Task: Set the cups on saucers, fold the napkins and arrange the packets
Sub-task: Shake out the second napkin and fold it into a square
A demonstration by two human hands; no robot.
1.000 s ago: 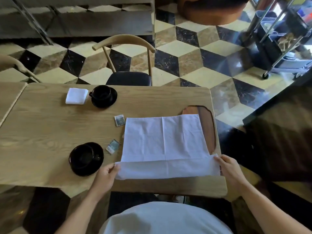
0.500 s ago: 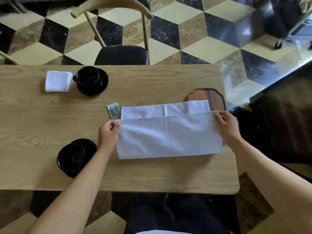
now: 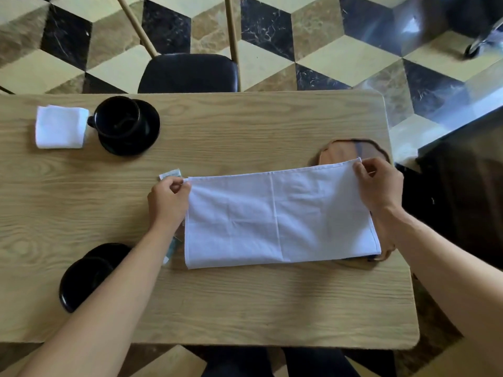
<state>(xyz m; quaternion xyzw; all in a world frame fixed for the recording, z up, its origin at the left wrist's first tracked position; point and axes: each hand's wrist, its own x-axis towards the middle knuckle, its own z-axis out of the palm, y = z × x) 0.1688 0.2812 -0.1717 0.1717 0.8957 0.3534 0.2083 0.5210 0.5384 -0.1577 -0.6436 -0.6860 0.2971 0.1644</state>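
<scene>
A large white napkin (image 3: 277, 219) lies folded in half on the wooden table (image 3: 245, 303). My left hand (image 3: 168, 202) pinches its far left corner and my right hand (image 3: 381, 186) pinches its far right corner. A small folded white napkin (image 3: 60, 127) rests at the far left beside a black cup on a black saucer (image 3: 128, 125). A second black cup and saucer (image 3: 89, 276) sits near left, partly behind my left forearm. One packet (image 3: 171, 174) peeks out above my left hand; another packet (image 3: 172, 248) shows under my left wrist.
A dark wooden tray (image 3: 351, 148) lies partly under the napkin's right end, close to the table's right edge. A chair with a black seat (image 3: 187, 73) stands at the far side. A wheeled cart (image 3: 481, 36) is at the top right on the patterned floor.
Both hands carried the napkin's near edge up and over to its far edge, folding it in half. The view has tilted further down over the table.
</scene>
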